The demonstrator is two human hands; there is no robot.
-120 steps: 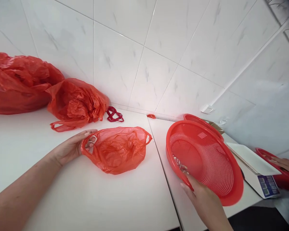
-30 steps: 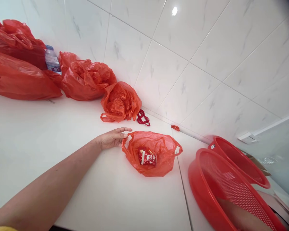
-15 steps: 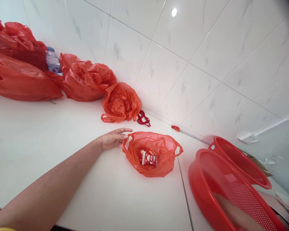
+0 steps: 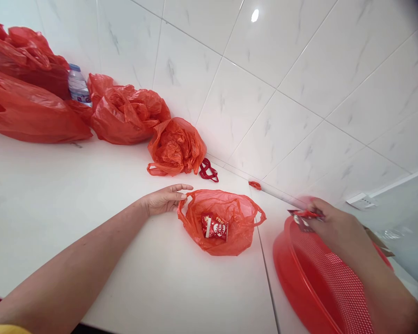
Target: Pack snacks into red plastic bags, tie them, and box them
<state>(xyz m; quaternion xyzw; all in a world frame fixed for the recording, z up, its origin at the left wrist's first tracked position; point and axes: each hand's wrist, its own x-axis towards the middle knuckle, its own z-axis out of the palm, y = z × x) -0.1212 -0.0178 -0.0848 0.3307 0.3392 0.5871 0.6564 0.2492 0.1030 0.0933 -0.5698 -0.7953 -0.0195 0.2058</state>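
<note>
A red plastic bag stands spread wide on the white table, with small red wrapped packets marked with a white character at its bottom. At its left rim, my left hand grips the handle loop with the thumb, while the index finger sticks out straight. Over the rim of a red perforated plastic basket, my right hand is closed on a small red packet, slightly blurred. The basket's inside is partly covered by my right forearm.
Several crumpled red plastic bags line the tiled wall, with a water bottle among them. A dark red strap lies behind the spread bag. A red scrap rests near the wall, and a socket is at right.
My right hand has risen out of the basket and moved up with a red packet in it. My left hand keeps its place at the bag's handle.
</note>
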